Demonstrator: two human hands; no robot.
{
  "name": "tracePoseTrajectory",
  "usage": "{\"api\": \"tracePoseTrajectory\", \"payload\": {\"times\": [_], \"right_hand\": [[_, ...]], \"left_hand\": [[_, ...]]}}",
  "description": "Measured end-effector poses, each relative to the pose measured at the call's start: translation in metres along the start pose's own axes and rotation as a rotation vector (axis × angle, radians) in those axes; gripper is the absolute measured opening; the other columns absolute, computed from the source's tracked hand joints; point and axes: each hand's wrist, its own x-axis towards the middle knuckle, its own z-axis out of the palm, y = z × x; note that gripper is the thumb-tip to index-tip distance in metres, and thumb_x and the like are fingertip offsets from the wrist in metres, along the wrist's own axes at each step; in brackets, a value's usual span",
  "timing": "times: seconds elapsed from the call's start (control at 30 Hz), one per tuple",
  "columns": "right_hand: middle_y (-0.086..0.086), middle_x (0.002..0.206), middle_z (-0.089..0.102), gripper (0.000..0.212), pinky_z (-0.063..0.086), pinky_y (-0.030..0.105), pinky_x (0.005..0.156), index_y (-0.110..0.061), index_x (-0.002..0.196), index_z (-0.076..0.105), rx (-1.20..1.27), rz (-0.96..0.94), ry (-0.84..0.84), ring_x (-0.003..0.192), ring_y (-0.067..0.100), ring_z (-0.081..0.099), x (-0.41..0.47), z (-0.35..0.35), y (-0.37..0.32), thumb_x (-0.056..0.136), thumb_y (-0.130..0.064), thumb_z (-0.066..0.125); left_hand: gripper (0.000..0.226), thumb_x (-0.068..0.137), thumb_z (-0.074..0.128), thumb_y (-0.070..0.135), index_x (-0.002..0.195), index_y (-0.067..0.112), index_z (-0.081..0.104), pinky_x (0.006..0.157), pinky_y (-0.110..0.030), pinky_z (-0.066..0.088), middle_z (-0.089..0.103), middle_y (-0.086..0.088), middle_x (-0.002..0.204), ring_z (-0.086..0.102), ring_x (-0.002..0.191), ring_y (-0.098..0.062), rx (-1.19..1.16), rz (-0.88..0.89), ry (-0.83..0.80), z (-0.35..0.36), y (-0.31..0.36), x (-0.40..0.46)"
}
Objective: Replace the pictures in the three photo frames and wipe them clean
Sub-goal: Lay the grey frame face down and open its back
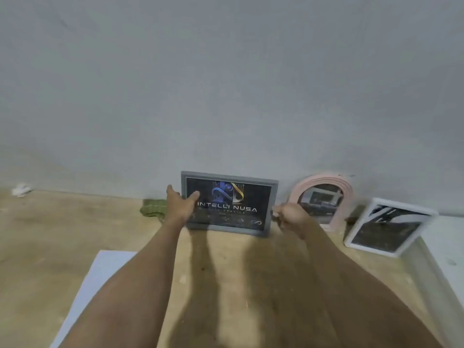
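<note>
A: Where are your hands rn?

B: My left hand (182,203) is spread open, thumb across the front glass, fingers round the left edge of the grey frame (229,175). My right hand (292,214) is curled in at the frame's right edge; looks like a pinch on the rim, but can't tell for sure, it's blurred.

A: And the frame itself?

B: Straight ahead of me, standing on the counter (62,237), leaning back vs the wall (226,84). Long axis runs left-right, so one hand per short end. Both about equally near.

A: The other two?

B: Off to my right: pink arched frame (345,197) just beside, then the white frame (424,213), tilted. Right hand's nearer those. Green cloth (153,208) lies left of the grey one, nearer my left hand, for wiping I'd guess.
</note>
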Motion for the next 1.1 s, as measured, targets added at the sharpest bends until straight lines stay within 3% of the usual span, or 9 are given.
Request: {"api": "tracePoseTrajectory", "payload": {"times": [0.1,0.2,0.3,0.53,0.63,0.7,0.77,0.9,1.1], "right_hand": [[0.009,0.112,0.063,0.037,0.048,0.047,0.097,-0.002,0.106,0.063,-0.136,-0.031,0.078,0.104,0.028,0.060,0.043,0.014,0.020,0.078,-0.025,0.069],[0.010,0.133,0.055,0.055,0.038,0.047,0.108,-0.002,0.132,0.052,-0.090,-0.010,0.107,0.123,0.030,0.050,0.050,0.022,0.027,0.081,-0.014,0.068],[0.007,0.125,0.061,0.046,0.043,0.045,0.104,-0.005,0.129,0.056,-0.046,-0.019,0.103,0.115,0.027,0.056,0.055,0.027,0.031,0.084,-0.006,0.065],[-0.007,0.085,0.067,0.026,0.048,0.011,0.055,-0.017,0.112,0.064,0.171,-0.034,0.111,0.068,0.003,0.065,0.031,0.010,0.047,0.090,-0.003,0.061],[0.004,0.093,0.070,0.026,0.053,0.022,0.073,-0.008,0.114,0.066,0.179,-0.029,0.045,0.080,0.016,0.066,0.011,-0.008,0.053,0.089,-0.003,0.061],[0.008,0.092,0.070,0.021,0.053,0.028,0.071,-0.005,0.108,0.066,0.208,-0.038,0.047,0.083,0.024,0.066,-0.010,-0.025,0.055,0.089,-0.004,0.061],[0.010,0.090,0.070,0.013,0.052,0.030,0.068,-0.007,0.099,0.067,0.244,-0.061,0.081,0.084,0.028,0.066,-0.031,-0.044,0.056,0.087,-0.005,0.064],[0.008,0.075,0.070,0.003,0.054,0.026,0.058,-0.006,0.084,0.067,0.230,-0.134,0.169,0.071,0.024,0.064,-0.071,-0.077,0.053,0.083,-0.004,0.068],[0.004,0.077,0.071,0.015,0.053,0.033,0.078,-0.015,0.067,0.067,0.054,-0.232,0.349,0.075,0.023,0.066,-0.128,-0.107,0.042,0.072,-0.010,0.080]], "left_hand": [[0.088,0.087,0.071,0.035,0.155,0.006,0.023,0.114,-0.047,0.036,0.043,-0.020,0.151,0.046,0.137,-0.034,0.040,-0.048,0.000,0.003,-0.021,0.044],[0.064,0.076,0.069,0.047,0.128,0.010,0.062,0.100,-0.052,0.050,0.070,-0.012,0.120,0.065,0.111,-0.031,0.081,-0.020,-0.036,0.005,-0.059,0.082],[0.028,0.093,0.064,0.017,0.119,0.009,0.067,0.097,-0.051,0.051,0.071,-0.014,0.115,0.066,0.105,-0.033,0.104,-0.010,-0.019,0.005,-0.072,0.097],[0.018,0.093,0.066,0.027,0.104,0.013,0.071,0.073,-0.034,0.049,0.069,-0.003,0.089,0.065,0.081,-0.028,0.359,0.173,-0.073,-0.008,-0.064,0.065],[0.033,0.084,0.065,0.044,0.103,0.019,0.072,0.077,-0.049,0.059,0.073,-0.004,0.090,0.070,0.083,-0.031,0.320,0.120,-0.108,-0.008,-0.074,0.053],[0.030,0.085,0.063,0.044,0.101,0.020,0.070,0.080,-0.052,0.059,0.073,-0.004,0.089,0.070,0.086,-0.031,0.312,0.085,-0.155,0.000,-0.075,0.038],[0.019,0.093,0.061,0.035,0.100,0.018,0.068,0.081,-0.048,0.058,0.071,-0.007,0.090,0.069,0.089,-0.033,0.359,0.127,-0.174,0.010,-0.064,0.007],[0.034,0.095,0.058,0.038,0.110,0.009,0.066,0.080,-0.033,0.047,0.069,-0.012,0.105,0.064,0.102,-0.034,0.540,0.176,-0.212,0.035,-0.047,-0.047],[0.052,0.087,0.060,0.055,0.126,0.021,0.060,0.098,-0.038,0.046,0.058,-0.005,0.130,0.056,0.121,-0.025,0.717,0.604,-0.388,0.097,0.011,-0.156]]}}
